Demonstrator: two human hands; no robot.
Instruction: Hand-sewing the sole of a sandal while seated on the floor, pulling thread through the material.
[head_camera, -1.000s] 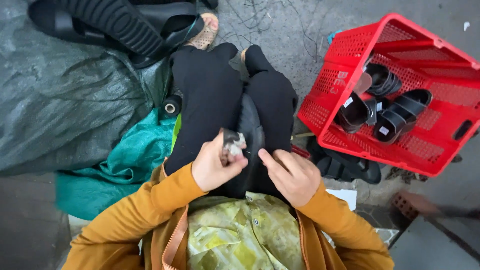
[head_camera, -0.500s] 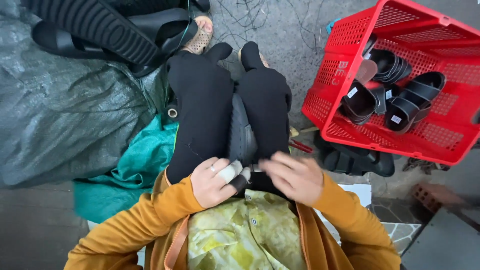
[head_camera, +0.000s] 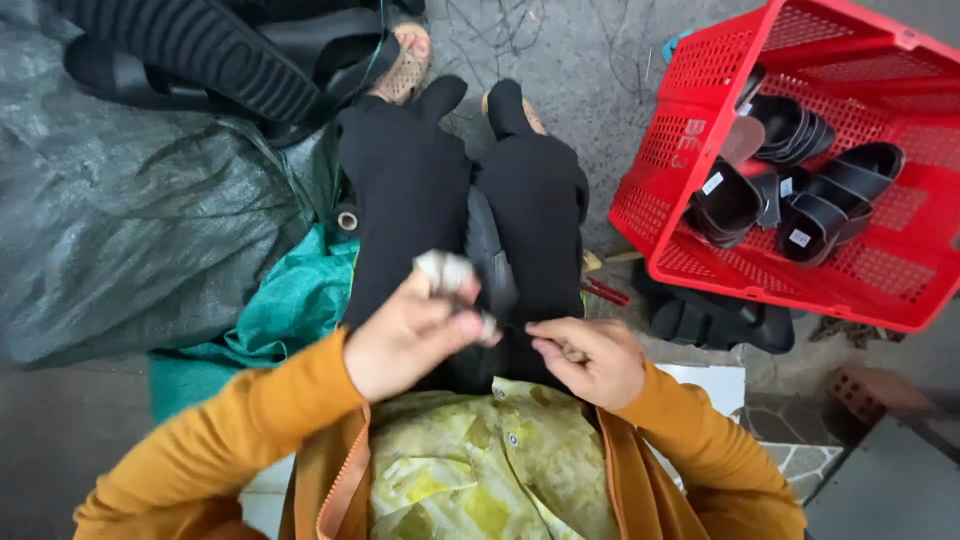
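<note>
I sit with my legs in black trousers stretched out, and a black sandal (head_camera: 492, 262) lies between my thighs. My left hand (head_camera: 410, 335) is closed around a small pale grey object (head_camera: 444, 271), its fingers wrapped with light tape, just above the sandal. My right hand (head_camera: 588, 358) is close to it on the right, fingers pinched on something thin that I cannot make out, possibly a thread or a small tool touching the sandal.
A red plastic crate (head_camera: 880, 290) with several black sandals (head_camera: 800, 200) stands at the right. More black sandals (head_camera: 715, 322) lie on the ground before it. A grey tarp (head_camera: 130, 230) and teal cloth (head_camera: 290, 310) are at the left. Another person's sandalled foot (head_camera: 405, 60) is at the top.
My left hand has lifted the pale object up off my lap. My right hand has drawn slightly to the right and pinched shut. The view has shifted a little.
</note>
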